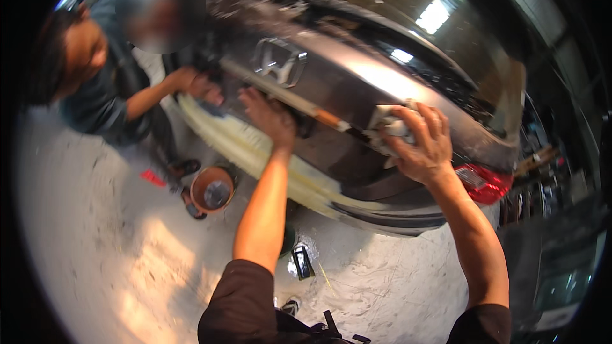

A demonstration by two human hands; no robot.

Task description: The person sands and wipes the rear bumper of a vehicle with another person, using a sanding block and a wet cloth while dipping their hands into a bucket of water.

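Note:
In front of me is the rear of a car with a dark grey trunk lid [331, 70] and a chrome emblem [280, 62] on it. My right hand [424, 143] is closed round a crumpled pale cloth [382, 121] and presses it to the lid, near the red tail light [488, 183]. Against the lid's lower part below the emblem, my left hand [271, 118] lies with its fingers stretched out, holding nothing. An orange-and-white strip [328, 118] shows between my hands. Below them runs the bumper [255, 153], partly yellowish and sanded-looking.
At the left a co-worker [95, 89] leans in, one hand [201, 86] at the car near the bumper's end. A second person, blurred, is behind. On the floor stand an orange-brown bucket [212, 190] and a black object [303, 262] in a wet patch. Shelving is at right.

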